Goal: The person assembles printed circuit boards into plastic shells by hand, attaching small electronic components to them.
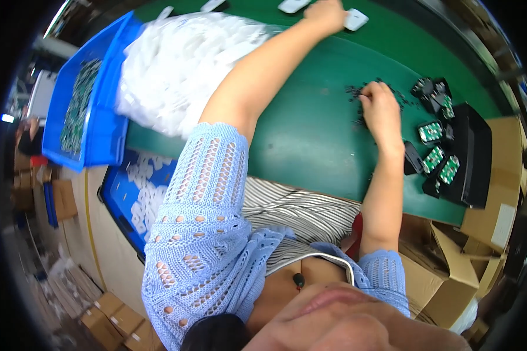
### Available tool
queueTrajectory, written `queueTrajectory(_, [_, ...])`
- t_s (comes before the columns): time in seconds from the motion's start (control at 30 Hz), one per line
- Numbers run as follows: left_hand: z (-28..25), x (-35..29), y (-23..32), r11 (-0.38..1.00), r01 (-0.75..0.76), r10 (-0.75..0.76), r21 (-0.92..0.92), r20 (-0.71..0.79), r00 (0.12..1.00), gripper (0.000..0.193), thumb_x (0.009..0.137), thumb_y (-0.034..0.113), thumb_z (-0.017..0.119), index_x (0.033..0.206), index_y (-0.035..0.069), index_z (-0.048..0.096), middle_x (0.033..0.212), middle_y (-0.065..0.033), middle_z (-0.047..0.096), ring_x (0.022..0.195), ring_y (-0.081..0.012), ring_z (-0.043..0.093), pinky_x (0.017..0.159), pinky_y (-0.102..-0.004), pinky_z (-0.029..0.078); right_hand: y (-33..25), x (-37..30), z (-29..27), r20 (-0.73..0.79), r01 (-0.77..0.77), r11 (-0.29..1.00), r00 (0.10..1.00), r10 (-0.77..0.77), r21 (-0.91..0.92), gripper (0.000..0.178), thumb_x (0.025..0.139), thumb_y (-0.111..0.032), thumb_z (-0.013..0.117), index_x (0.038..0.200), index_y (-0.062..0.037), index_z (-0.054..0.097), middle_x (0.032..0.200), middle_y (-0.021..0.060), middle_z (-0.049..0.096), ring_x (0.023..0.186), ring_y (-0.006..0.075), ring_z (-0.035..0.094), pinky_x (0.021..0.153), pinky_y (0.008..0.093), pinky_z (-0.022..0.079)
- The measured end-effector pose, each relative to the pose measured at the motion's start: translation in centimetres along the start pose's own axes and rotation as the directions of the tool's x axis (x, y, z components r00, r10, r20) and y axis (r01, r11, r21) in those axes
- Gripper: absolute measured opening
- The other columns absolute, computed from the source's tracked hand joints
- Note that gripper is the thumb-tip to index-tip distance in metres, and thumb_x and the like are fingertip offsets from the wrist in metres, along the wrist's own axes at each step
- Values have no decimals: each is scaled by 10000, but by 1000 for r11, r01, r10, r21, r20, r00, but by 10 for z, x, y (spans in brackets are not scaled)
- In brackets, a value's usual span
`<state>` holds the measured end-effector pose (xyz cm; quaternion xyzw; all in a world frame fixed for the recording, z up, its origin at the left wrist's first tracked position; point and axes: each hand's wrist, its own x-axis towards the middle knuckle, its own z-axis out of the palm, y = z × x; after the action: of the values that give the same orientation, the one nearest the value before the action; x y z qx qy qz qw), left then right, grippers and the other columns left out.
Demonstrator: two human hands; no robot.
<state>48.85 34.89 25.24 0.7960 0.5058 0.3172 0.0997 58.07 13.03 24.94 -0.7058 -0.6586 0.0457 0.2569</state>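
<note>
My left hand reaches far out to the top edge of the view, onto the green belt. It is between two white plastic casings, one to its left and another at its right side. Its fingers are mostly hidden. My right hand rests among a scatter of small black parts on the green table. Thumb and fingertips are pinched together there; whatever lies between them is too small to make out. Black housings with green circuit boards sit to its right.
A clear bag of white plastic pieces stands at the left beside a blue bin of circuit boards. Below is a blue tray with white pieces. A black tray and cardboard boxes border the right side.
</note>
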Motion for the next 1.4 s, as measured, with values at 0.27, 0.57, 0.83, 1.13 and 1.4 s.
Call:
queueTrajectory(0.27, [-160, -145, 7, 850, -523, 524, 54, 10, 852, 138, 839, 213, 608, 909, 95, 622, 858, -76, 642, 784, -280, 618, 650, -369, 497, 4, 0, -8, -101, -9, 1000, 995, 8, -11, 66, 810, -42, 585, 862, -1, 586, 892, 158, 582, 842, 344, 569, 720, 420, 455])
queueTrajectory(0.57, [-283, -154, -163, 797, 10, 197, 604, -275, 941, 244, 852, 228, 572, 894, -2, 640, 933, -161, 624, 804, -276, 616, 661, -370, 505, 0, 10, -6, -179, -161, 982, 968, 177, 101, 123, 862, -144, 583, 884, -22, 575, 756, 113, 605, 670, 284, 583, 615, 387, 456])
queueTrajectory(0.83, [-295, -158, -177, 775, 125, -47, 619, -140, 989, 291, 769, 364, 678, 889, 100, 701, 868, -133, 623, 840, -304, 596, 661, -409, 482, 8, 10, -5, -181, -160, 963, 963, 201, 219, 196, 827, -125, 651, 978, -16, 589, 712, 70, 605, 576, 156, 536, 571, 298, 446])
queueTrajectory(1.13, [-253, -176, -58, 754, -59, 60, -655, -21, 998, 249, 952, 183, 492, 1024, -17, 621, 956, -67, 649, 724, -119, 618, 648, -249, 541, -7, 11, -7, 16, -151, 612, 975, 220, 776, 113, 868, -42, 581, 924, 54, 599, 764, 122, 644, 626, 153, 634, 569, 246, 526])
queueTrajectory(1.4, [-133, -171, 14, 570, 77, 91, -818, 155, 984, 174, 866, -1, 559, 1039, -17, 561, 970, -87, 572, 708, -151, 636, 619, -247, 552, -30, 1, -19, 161, -195, 340, 979, 126, 920, 202, 871, -185, 633, 873, -12, 528, 628, 73, 594, 475, 88, 534, 408, 192, 389])
